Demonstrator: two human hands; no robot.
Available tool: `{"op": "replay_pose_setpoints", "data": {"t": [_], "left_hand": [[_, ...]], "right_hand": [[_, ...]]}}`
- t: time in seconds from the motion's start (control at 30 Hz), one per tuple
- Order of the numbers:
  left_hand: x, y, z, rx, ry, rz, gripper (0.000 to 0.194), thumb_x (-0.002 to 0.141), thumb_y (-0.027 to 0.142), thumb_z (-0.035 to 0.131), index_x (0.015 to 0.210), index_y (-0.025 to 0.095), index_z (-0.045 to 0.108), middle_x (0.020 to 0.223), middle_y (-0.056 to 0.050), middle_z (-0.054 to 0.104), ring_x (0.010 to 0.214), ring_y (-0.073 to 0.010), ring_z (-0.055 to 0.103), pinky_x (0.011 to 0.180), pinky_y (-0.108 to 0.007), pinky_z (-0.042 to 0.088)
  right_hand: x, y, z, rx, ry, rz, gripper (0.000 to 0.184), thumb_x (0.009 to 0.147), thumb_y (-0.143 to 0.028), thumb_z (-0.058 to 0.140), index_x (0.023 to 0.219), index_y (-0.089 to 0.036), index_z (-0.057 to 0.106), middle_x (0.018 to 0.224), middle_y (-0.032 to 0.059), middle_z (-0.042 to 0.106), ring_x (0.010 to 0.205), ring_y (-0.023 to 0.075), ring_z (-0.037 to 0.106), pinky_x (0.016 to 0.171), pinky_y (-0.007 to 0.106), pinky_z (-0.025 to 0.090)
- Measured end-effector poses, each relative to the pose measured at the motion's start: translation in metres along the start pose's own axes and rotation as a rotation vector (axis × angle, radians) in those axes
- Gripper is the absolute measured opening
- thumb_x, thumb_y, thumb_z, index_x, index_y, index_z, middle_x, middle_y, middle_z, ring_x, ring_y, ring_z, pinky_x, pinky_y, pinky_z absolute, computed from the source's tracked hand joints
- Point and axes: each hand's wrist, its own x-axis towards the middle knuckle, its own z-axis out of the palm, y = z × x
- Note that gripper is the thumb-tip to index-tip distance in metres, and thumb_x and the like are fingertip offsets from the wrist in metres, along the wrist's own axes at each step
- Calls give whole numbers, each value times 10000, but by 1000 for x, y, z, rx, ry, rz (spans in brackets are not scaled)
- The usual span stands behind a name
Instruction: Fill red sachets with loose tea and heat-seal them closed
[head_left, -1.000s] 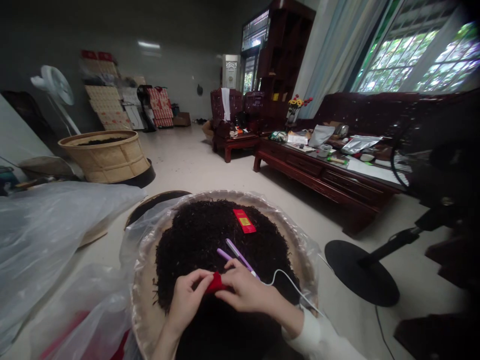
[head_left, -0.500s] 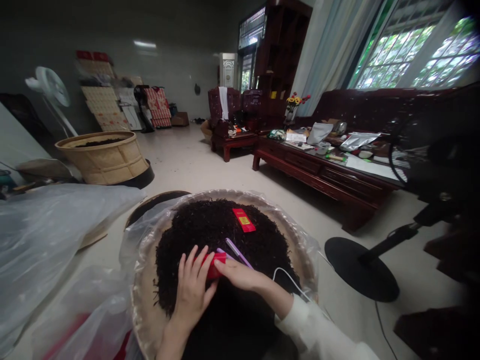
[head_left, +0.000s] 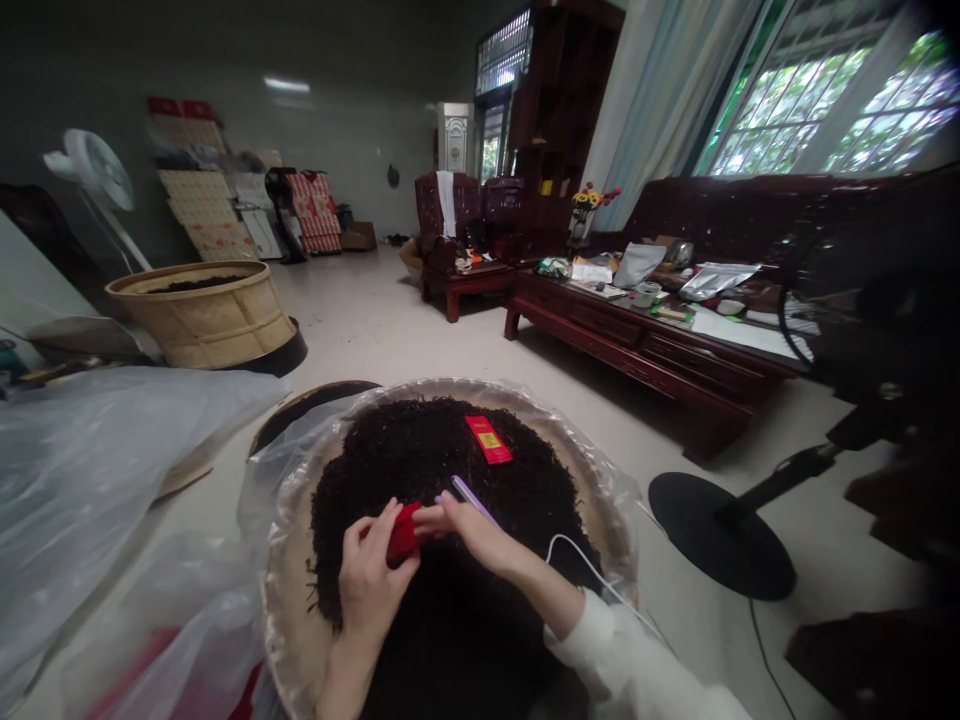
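Pouch (head_left: 403,532) lower centre of frame, pinched in your left hand (head_left: 371,580); fingers of your right hand (head_left: 476,532) at its right end, can't tell if gripping. Packet (head_left: 488,440) on leaves (head_left: 390,440), near centre.

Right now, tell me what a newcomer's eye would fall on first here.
Likely the flat red packet with a yellow patch, bright on the dark leafy heap in the round tray. Next, the small red packet in the left hand, with the right hand at its edge. A lilac tool shows just beyond, partly hidden by that right hand.
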Motion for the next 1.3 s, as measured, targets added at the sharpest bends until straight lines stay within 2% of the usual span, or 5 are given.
{"op": "replay_pose_setpoints", "data": {"t": [0.13, 0.23, 0.63, 0.97, 1.3], "left_hand": [[-1, -8, 5, -38, 39, -153, 533, 723, 245, 668, 1244, 222, 562, 1060, -50, 669, 880, -192, 556, 808, -303, 522], [-3, -11, 9, -71, 33, -254, 518, 720, 294, 660, 1227, 220, 586, 993, -51, 648, 859, -182, 566, 814, -302, 523], [-9, -18, 9, -153, 13, -498, 543, 687, 409, 635, 1191, 208, 626, 938, -64, 576, 852, -190, 588, 857, -342, 521], [-10, -20, 8, -163, 36, -499, 542, 701, 448, 617, 1181, 196, 629, 943, -71, 603, 854, -192, 605, 822, -331, 537], [-8, -26, 4, -129, 65, -477, 515, 717, 449, 626, 1163, 192, 635, 944, -80, 637, 860, -203, 608, 849, -344, 533]], "right_hand": [[-16, 14, -17, -613, 329, -45, 415, 869, -461, 522, 1136, -166, 642, 1175, 125, 600, 1124, 285, 509, 967, 450, 378], [-23, 31, -24, -958, 305, 87, 662, 724, -254, 680, 1349, -158, 481, 1324, 156, 484, 1156, 319, 463, 968, 461, 377], [-3, 72, -72, -989, 592, 126, 689, 737, -206, 592, 1387, -118, 381, 1209, 165, 534, 1082, 285, 516, 951, 425, 421], [64, 31, -20, -1043, 190, 31, 881, 814, -659, 527, 1507, -238, 182, 1548, 172, 93, 1406, 386, 129, 1092, 568, 186], [50, 31, 8, -1304, 206, -133, 476, 748, -513, 662, 1089, -183, 621, 1302, 184, 458, 1177, 357, 407, 935, 490, 354]]}}
